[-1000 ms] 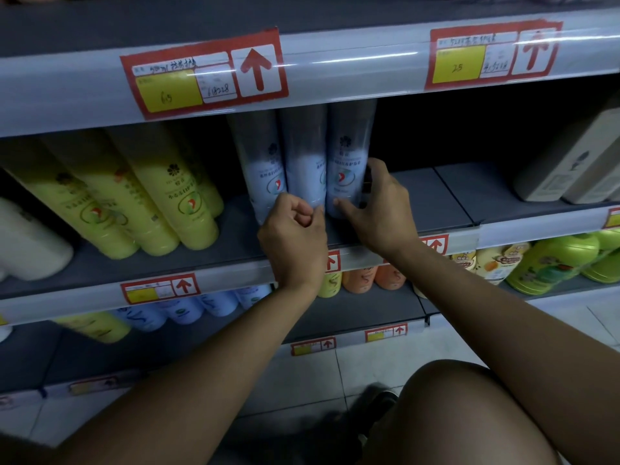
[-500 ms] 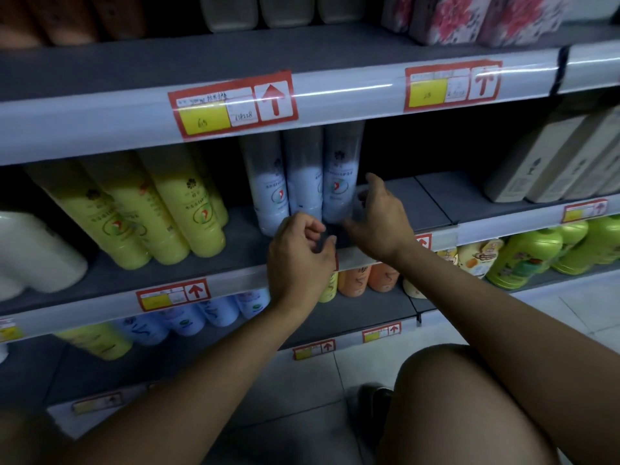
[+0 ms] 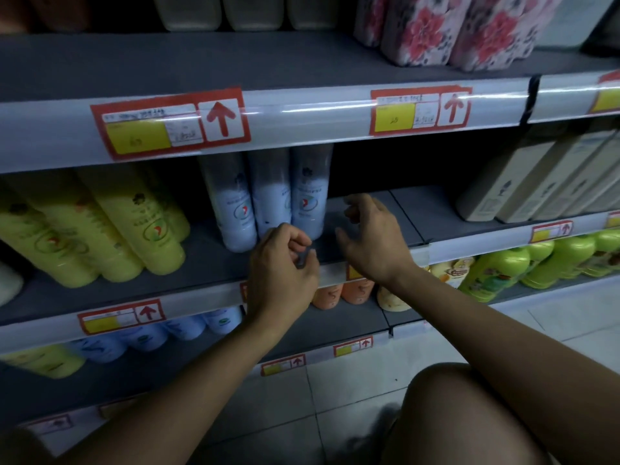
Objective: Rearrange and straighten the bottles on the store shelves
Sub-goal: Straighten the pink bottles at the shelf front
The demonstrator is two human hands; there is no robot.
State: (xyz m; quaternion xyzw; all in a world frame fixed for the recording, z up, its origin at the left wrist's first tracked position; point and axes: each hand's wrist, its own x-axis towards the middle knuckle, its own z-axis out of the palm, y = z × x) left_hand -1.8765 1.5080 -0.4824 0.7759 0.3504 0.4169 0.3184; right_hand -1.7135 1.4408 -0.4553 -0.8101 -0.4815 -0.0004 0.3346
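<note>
— Both hands first: what are they doing?

— Left hand [image 3: 281, 266] is clenched loosely, fingers curled in toward the palm, grasping nothing that I can see; it hangs in front of the shelf edge [image 3: 208, 293], just below the pale blue bottles [image 3: 268, 193]. Right hand [image 3: 372, 239] is released, fingers spread and slightly bent, thumb out, just right of those bottles and not touching them.

— And the bottles themselves?

— Three of them stand upright side by side, touching one another, long axis vertical, bases on the grey shelf and tops hidden behind the price rail [image 3: 302, 119] above. Printed labels face outward. They sit just above and beyond the left hand's knuckles.

— What lies further out?

— Left of the left hand, yellow bottles [image 3: 134, 223] stand in a row, apparently leaning in this wide view. Right of the right hand the shelf is bare grey, then beige cartons [image 3: 523, 182] far right. Below the hands, orange bottles [image 3: 342, 292] and green bottles [image 3: 503, 266] fill the lower shelf; floral packages [image 3: 436, 28] sit on the top one. A bare knee [image 3: 469, 407] shows below the right forearm.
</note>
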